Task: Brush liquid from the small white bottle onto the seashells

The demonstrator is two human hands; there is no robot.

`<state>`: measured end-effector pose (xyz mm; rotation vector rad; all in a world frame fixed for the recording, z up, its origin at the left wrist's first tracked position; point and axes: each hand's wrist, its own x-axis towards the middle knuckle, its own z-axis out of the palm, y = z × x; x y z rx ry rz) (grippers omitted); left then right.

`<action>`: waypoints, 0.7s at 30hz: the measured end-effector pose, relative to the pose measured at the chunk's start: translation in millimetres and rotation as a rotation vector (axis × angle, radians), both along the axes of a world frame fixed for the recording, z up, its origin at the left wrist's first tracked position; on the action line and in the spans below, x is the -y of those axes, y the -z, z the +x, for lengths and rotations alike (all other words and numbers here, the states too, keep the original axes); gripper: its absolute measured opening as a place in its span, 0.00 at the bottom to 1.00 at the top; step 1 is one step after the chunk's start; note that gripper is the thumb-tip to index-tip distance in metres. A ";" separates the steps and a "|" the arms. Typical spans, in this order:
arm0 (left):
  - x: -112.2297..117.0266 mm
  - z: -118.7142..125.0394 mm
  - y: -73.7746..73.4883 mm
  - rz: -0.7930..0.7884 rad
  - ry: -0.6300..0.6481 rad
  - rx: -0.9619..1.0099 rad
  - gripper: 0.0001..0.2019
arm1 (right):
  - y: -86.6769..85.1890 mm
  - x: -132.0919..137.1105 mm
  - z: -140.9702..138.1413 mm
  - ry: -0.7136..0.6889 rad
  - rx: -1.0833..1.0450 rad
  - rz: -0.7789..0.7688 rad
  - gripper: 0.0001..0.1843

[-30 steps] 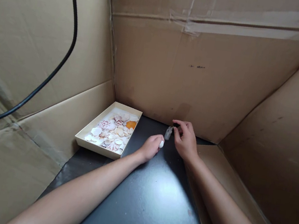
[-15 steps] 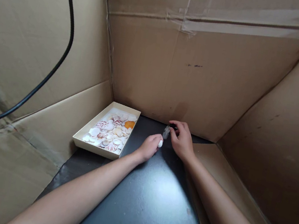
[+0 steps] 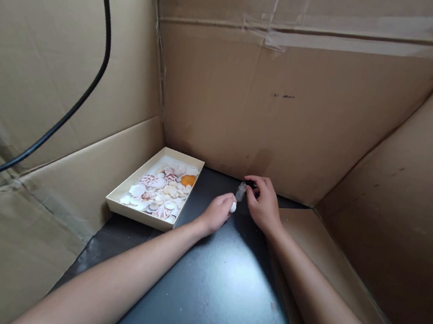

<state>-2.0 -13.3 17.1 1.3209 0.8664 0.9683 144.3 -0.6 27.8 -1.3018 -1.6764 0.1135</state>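
Observation:
My left hand [image 3: 217, 213] is closed around a small white ribbed seashell [image 3: 233, 207], which pokes out past the fingertips. Just beyond it, on the dark table, a small clear glass bottle [image 3: 241, 191] stands upright with its mouth uncovered; something pale is inside, too small to make out. My right hand [image 3: 262, 202] is on the bottle's right, thumb and forefinger apart. The thumb tip is close against the bottle's side, and I cannot tell whether it touches. The forefinger reaches over behind the bottle's neck.
To the left, a cream tray [image 3: 137, 217] holds many white and striped seashells and an orange one. The dark table [image 3: 220, 294] runs toward me. Cardboard walls [image 3: 227, 92] close in the back and both sides. A black cable [image 3: 106, 51] hangs at the left.
The view has shifted very slightly. Both hands, the seashell and the bottle keep practically the same places.

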 end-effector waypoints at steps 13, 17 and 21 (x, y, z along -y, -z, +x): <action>-1.1 1.0 1.3 -0.008 0.000 -0.019 0.09 | -3.3 -1.4 2.4 0.004 -0.034 0.038 0.13; -1.5 1.1 1.2 -0.006 -0.003 -0.019 0.09 | -4.5 -0.2 1.3 0.020 -0.052 0.088 0.13; -1.9 1.3 1.5 -0.017 -0.008 -0.019 0.08 | -5.6 1.2 0.8 0.032 -0.071 0.129 0.12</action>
